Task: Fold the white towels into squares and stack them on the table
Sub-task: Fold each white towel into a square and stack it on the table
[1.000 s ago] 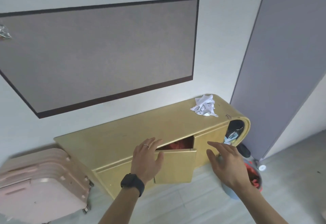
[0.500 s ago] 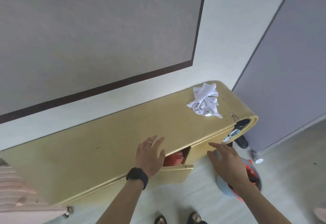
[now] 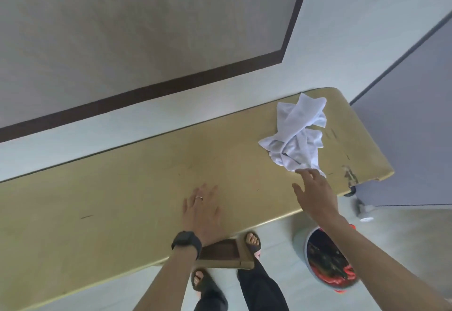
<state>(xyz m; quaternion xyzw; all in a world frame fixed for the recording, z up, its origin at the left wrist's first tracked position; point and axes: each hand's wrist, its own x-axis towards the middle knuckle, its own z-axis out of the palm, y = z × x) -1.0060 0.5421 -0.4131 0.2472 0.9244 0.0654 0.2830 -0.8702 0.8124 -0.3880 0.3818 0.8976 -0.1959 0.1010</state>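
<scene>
A crumpled heap of white towels [image 3: 297,134] lies on the right end of the long yellow wooden table [image 3: 122,200]. My right hand [image 3: 315,193] reaches over the table's front right part, fingers spread, its fingertips just short of the heap's near corner and holding nothing. My left hand [image 3: 203,210] rests flat, palm down, on the table near its front edge, with a ring on one finger and a black watch on the wrist.
A cabinet door [image 3: 225,254] hangs open below the table's front edge, beside my sandalled feet. A grey bucket [image 3: 327,261] with red and dark contents stands on the floor at the right. A grey partition [image 3: 415,114] rises past the table's right end.
I have stepped closer and the view has tilted down onto the tabletop. My right hand has moved up and right toward the towels. My left hand now lies on the table.
</scene>
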